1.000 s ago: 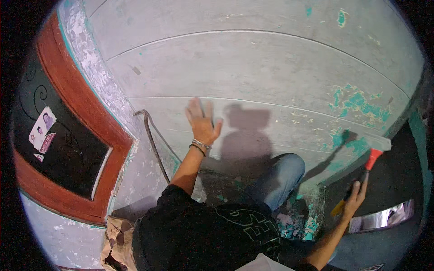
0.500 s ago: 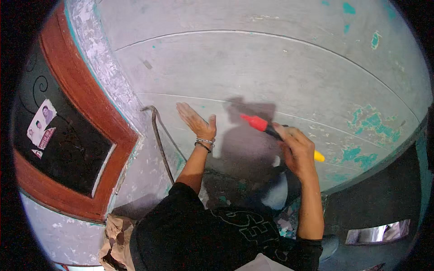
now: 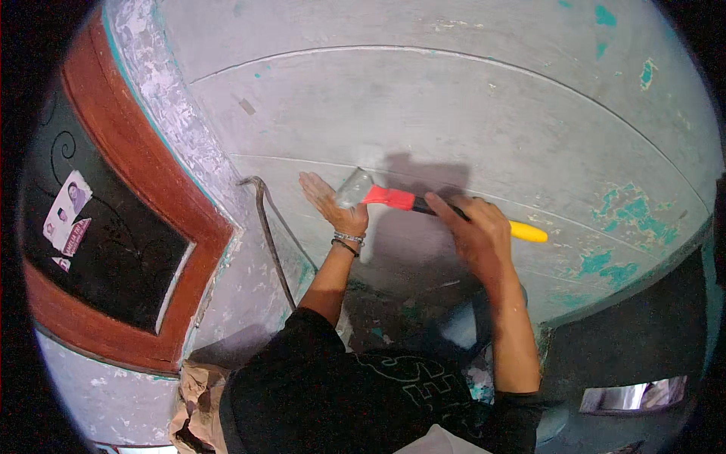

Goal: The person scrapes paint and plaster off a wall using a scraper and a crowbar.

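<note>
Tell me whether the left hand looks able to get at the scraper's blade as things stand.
Probably yes. The left hand lies flat on the grey wall, right beside the blade of the scraper held by the right hand; nothing sits between them.

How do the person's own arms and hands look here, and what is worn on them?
Both forearms are bare, and both hands are without gloves. The left hand has a thin metal-coloured bracelet around the wrist. The right hand shows no ring, watch or band that I can see. A black top with short sleeves covers the shoulders and bears a pale outlined design on the chest.
</note>
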The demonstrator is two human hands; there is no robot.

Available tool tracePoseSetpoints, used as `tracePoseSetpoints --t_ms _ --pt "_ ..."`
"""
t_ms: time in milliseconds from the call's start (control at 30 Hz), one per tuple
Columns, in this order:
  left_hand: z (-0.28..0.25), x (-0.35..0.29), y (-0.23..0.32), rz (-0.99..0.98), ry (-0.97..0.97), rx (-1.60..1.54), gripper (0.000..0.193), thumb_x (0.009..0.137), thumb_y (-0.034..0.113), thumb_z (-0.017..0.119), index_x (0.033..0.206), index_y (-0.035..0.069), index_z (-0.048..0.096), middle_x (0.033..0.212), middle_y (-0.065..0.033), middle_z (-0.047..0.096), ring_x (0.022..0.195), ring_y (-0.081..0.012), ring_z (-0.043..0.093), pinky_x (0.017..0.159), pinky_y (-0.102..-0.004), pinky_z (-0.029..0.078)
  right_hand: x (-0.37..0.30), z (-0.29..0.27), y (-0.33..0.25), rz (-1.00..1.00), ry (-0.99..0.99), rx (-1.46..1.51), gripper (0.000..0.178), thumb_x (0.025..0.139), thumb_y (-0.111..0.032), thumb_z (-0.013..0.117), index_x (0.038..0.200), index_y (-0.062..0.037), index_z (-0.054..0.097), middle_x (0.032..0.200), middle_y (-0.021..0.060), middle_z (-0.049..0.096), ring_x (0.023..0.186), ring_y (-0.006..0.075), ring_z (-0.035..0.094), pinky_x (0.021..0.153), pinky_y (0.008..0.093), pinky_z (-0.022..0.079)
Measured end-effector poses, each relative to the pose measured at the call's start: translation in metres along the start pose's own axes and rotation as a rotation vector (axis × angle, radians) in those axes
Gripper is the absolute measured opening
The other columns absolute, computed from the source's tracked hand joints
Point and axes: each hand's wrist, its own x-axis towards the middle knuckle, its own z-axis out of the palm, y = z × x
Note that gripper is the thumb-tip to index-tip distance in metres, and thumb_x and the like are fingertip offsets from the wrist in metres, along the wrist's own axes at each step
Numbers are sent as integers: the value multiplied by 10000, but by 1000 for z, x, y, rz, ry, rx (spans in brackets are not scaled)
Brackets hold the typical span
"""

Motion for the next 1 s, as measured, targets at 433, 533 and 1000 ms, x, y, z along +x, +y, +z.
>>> tracePoseSetpoints --t_ms 433,533,1000 --pt "5 -1 -11 20 2 29 896 793 432 501 1413 -77 102 1465 -308 68 1371 -438 62 1103 -515 56 8 22 -16 -30 -4 -10 523 695 -43 578 1182 -233 599 944 35 600 776 216 586 643 347 475" --pt "21 -4 -2 -6 77 2 834 816 475 496 1392 -47 194 1431 -296 172 1343 -416 160 1086 -500 129 2 23 -27 -41 -60 -1 584 697 -40 570 1241 -249 546 965 48 601 843 231 605 703 364 502" --pt "-38 -85 59 429 -632 -122 736 817 442 573 1347 -19 354 1364 -222 369 1251 -365 367 1045 -473 261 -30 -37 -3 90 -38 -193 569 637 -28 608 1159 -255 618 914 10 608 722 197 570 609 335 455"
